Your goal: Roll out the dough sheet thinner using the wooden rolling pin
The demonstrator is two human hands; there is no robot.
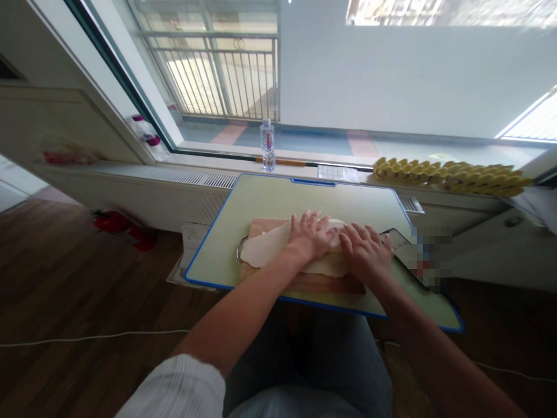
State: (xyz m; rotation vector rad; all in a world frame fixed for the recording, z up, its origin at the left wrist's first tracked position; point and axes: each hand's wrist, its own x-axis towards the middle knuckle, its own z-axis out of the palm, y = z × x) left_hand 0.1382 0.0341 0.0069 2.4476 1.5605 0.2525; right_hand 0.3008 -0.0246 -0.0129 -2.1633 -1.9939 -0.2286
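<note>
A pale, flat sheet of what looks like dough [267, 245] lies across a wooden cutting board [300, 283], which has a metal handle at its left end. My left hand [308, 233] presses flat on the middle of the sheet, fingers spread and pointing away from me. Over the sheet's right end lies my right hand [366, 249], also with outstretched fingers. Between the two hands the surface shows a pinkish patch that I cannot make out. My palms hide part of the sheet and the board's right side.
The board rests on a pale green tabletop [270, 194] with a blue rim. A phone-like tablet [407, 255], partly blurred out, lies at the right. Along the windowsill stand a clear bottle [267, 145] and yellow egg trays [452, 176]. A red object [112, 222] is low on the left.
</note>
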